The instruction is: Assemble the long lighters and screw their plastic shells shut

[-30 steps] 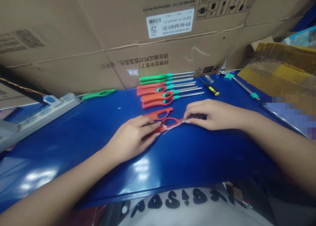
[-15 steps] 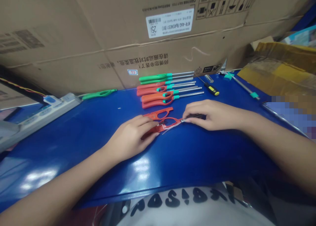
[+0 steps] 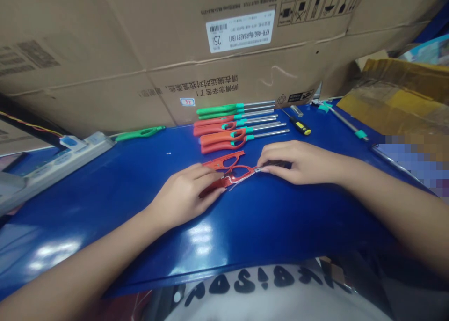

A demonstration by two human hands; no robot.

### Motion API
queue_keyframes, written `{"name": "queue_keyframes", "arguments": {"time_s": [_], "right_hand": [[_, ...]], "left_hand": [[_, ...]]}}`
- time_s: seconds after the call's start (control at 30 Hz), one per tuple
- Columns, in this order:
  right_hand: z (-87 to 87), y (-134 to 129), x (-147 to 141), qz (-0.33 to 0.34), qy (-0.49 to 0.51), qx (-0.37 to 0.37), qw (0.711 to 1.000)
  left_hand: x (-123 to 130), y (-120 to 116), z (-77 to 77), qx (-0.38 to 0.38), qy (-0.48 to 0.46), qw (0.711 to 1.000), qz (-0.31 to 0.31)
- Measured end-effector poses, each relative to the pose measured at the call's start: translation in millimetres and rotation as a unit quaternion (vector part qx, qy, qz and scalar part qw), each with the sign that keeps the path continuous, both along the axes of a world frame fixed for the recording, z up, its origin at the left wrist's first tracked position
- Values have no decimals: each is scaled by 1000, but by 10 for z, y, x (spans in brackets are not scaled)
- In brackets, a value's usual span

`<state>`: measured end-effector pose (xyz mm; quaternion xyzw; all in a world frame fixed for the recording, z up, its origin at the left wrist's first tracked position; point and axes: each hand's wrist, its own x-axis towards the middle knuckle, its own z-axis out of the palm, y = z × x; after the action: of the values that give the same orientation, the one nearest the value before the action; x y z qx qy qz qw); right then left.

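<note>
My left hand is closed round the grip of an opened red lighter casing half, low over the blue table. A thin wire runs along this half, by its trigger loop. My right hand pinches a small metal piece at the casing's front tip; something dark shows between thumb and fingers, but I cannot make out what it is. Just behind lies a second red casing half, partly covered by my left fingers. Farther back, several long-nosed lighters in red, orange and green lie in a row, their metal tubes pointing right.
A black-and-yellow screwdriver and a metal tube with teal parts lie at the back right. A green casing and a white power strip are at left. Behind stands a large cardboard box.
Both hands keep their hold on the red casing and the small metal piece. The right fingers have shifted very slightly left; otherwise hardly anything differs.
</note>
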<state>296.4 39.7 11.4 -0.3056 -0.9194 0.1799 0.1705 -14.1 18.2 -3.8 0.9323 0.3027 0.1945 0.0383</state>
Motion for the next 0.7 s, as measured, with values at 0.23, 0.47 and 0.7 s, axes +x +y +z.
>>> {"name": "queue_keyframes", "arguments": {"time_s": [0.23,0.47,0.7], "right_hand": [[-48,24,14,-19,-22,26,999],[-78,46,14,-7,-57,68,996],[-71,3,-26,-4,-136,198,971]], "left_hand": [[11,5,38,9,23,1000,-4],[7,16,28,2,24,1000,-3],[7,22,13,-4,19,1000,-5]]}}
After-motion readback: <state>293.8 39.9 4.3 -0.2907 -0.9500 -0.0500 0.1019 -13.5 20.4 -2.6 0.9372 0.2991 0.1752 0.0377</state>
